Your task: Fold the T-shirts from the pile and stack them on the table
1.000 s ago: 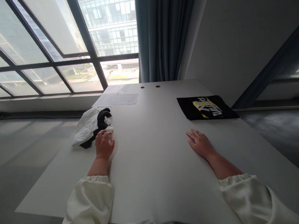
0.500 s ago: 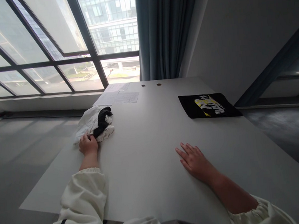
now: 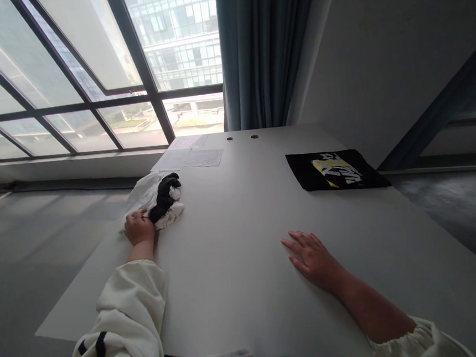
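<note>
At the left edge of the white table (image 3: 227, 246), a crumpled white and black garment (image 3: 167, 198) lies in a loose heap. My left hand (image 3: 139, 227) is closed on the near edge of that heap, fingers curled into the cloth. Flat on the bare tabletop, palm down, rests my right hand (image 3: 311, 258) with its fingers stretched and slightly apart, holding nothing. Beyond it to the right is a neatly folded black garment (image 3: 304, 174) with a yellow and white print facing up.
Sheets of paper (image 3: 203, 158) lie at the far left of the table. Two round cable holes (image 3: 254, 137) are set near the back edge. Behind stand a blue-grey curtain (image 3: 252, 55) and large windows (image 3: 184, 39). Grey floor (image 3: 60, 238) shows on both sides.
My left hand has turned slightly and its fingers have closed further on the cloth. My right hand stays about where it was. The camera view has shifted slightly.
</note>
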A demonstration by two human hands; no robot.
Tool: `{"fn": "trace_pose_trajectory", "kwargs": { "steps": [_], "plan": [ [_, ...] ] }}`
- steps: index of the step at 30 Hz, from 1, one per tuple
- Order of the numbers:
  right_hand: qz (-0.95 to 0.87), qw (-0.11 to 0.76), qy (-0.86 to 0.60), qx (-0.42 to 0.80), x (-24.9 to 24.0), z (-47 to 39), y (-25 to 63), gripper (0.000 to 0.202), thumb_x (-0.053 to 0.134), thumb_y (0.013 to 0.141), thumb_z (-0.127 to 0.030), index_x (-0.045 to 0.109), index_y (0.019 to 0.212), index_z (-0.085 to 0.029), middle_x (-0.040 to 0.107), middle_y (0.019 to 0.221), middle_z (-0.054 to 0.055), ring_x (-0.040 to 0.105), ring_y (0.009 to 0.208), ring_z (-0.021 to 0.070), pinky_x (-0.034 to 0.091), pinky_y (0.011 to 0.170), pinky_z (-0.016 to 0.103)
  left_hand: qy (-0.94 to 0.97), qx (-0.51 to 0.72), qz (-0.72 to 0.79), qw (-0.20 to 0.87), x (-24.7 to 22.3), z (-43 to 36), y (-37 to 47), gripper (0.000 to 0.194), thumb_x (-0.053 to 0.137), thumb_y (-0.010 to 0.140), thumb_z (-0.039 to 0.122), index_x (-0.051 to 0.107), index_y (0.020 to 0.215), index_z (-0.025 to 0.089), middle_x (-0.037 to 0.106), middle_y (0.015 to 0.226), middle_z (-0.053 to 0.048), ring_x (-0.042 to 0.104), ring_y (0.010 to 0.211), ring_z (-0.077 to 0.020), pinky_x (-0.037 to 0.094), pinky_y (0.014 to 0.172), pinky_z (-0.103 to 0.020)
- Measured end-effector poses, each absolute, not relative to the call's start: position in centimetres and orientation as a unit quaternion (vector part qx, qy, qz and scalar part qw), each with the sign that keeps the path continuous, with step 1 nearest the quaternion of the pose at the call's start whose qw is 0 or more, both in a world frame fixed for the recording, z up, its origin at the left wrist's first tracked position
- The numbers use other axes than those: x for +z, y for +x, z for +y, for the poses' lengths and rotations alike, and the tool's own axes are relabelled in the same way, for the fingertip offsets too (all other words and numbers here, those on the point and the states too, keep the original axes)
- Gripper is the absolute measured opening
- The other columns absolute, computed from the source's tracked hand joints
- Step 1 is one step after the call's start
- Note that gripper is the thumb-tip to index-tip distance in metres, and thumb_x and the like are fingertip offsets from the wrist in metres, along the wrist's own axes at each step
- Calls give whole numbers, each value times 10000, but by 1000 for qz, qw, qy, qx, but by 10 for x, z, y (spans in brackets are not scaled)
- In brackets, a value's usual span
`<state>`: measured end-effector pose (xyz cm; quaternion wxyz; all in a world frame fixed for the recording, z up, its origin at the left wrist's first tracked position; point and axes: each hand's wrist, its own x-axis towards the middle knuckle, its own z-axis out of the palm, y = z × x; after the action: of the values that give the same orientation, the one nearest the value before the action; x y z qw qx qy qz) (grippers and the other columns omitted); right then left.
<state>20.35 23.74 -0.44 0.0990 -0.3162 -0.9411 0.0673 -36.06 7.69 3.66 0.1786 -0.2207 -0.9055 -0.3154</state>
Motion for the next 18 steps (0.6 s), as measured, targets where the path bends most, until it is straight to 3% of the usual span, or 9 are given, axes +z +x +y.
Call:
{"fn": "trace_pose_trajectory", "kwargs": {
  "steps": [6,10,16,18],
  "plan": [
    [-939,97,-320,76,-2,236,203,514,483,1000,-377,619,1489,-297,541,1584,130,472,1475,323,307,1242,611,-186,-339,-912,135,43,70,-374,346,432,952,204,741,1102,161,709,1179,-173,636,1155,-334,489,1041,-474],
    [-938,93,-324,79,0,236,203,513,489,997,-379,622,1485,-296,547,1577,128,483,1463,321,309,1243,607,-188,-340,-909,149,59,67,-379,282,524,947,279,711,1086,119,706,1128,-192,653,1153,-355,507,1033,-485],
    [-936,94,-330,85,3,235,201,508,497,996,-378,621,1483,-305,545,1577,124,481,1466,316,302,1247,611,-272,-433,-827,235,130,100,-378,326,563,967,160,566,1279,66,586,1369,-199,555,1324,-349,436,1141,-561],
    [-935,96,-330,89,4,235,201,504,505,994,-379,625,1477,-304,545,1578,124,482,1466,316,304,1244,616,-313,-455,-794,255,158,120,-369,354,570,962,117,530,1309,61,563,1384,-174,515,1357,-307,393,1192,-534]
  ]
}}
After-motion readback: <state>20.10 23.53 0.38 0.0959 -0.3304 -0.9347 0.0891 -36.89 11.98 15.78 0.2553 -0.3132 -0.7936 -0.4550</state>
